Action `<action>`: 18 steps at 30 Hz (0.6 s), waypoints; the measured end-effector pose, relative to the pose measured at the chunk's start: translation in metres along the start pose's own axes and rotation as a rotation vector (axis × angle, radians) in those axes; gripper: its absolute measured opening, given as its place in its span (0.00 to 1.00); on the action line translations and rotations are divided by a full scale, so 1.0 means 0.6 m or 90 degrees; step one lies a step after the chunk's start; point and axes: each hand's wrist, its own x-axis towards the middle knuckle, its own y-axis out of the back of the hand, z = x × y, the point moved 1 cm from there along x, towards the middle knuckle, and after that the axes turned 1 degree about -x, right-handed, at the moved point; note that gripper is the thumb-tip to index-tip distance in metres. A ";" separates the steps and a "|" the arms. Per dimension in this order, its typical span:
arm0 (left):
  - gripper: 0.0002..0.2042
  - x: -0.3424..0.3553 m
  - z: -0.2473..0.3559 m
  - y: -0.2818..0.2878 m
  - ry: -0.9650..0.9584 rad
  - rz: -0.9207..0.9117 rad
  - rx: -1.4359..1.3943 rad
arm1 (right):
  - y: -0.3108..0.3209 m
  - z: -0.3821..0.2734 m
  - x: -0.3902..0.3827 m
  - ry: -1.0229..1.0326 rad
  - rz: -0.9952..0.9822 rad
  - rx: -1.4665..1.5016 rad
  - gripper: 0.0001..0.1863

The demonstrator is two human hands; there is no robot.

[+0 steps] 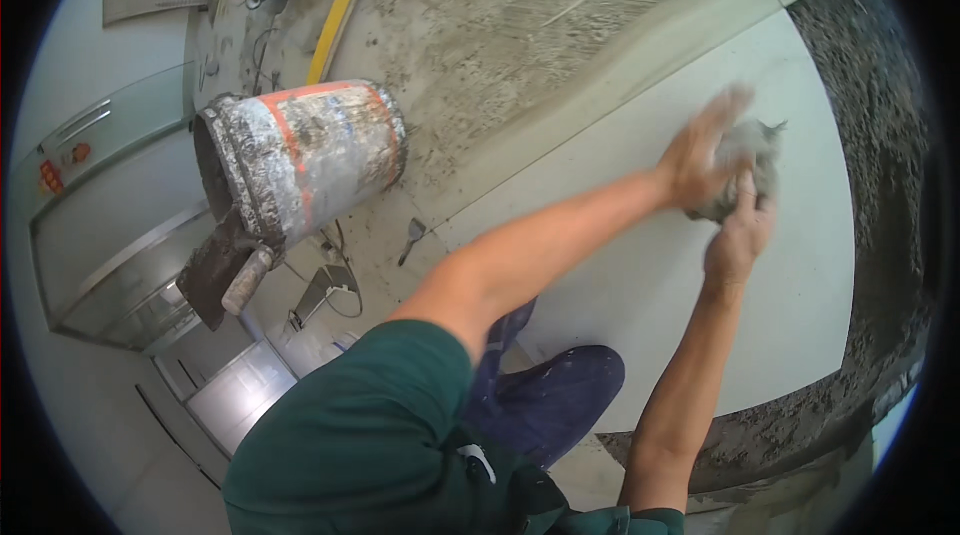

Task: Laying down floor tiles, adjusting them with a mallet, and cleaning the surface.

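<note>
The grip of the right hand [743, 233] holds the near edge of the grey wad [764, 157], long axis indistinct, while the left hand [700, 160], fingers extended, flanks its left side.

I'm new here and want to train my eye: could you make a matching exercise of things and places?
1. Blurred grey lump
2. Long yellow bar
3. Grey-coated trowel with pale handle
4. Small dark-bladed scraper

A. At the mouth of the stained white-and-orange bucket
B. On the floor, near the big pale slab
C. Between left hand and right hand
D. Near the picture's top edge

Pairs: 1-C, 2-D, 3-A, 4-B
</note>
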 end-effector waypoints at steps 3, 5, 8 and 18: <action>0.36 -0.116 0.127 0.139 0.395 0.097 -0.358 | -0.023 0.042 -0.050 -0.159 -0.273 -0.099 0.25; 0.29 -0.221 0.109 0.273 0.307 0.225 -0.133 | -0.031 0.032 -0.036 0.087 -0.271 -0.349 0.26; 0.30 -0.350 0.068 0.403 0.449 0.562 0.198 | 0.035 0.078 0.051 0.376 -0.086 -0.690 0.31; 0.53 -0.208 -0.106 0.366 0.381 0.506 0.579 | 0.039 0.136 0.088 0.377 0.063 -0.962 0.46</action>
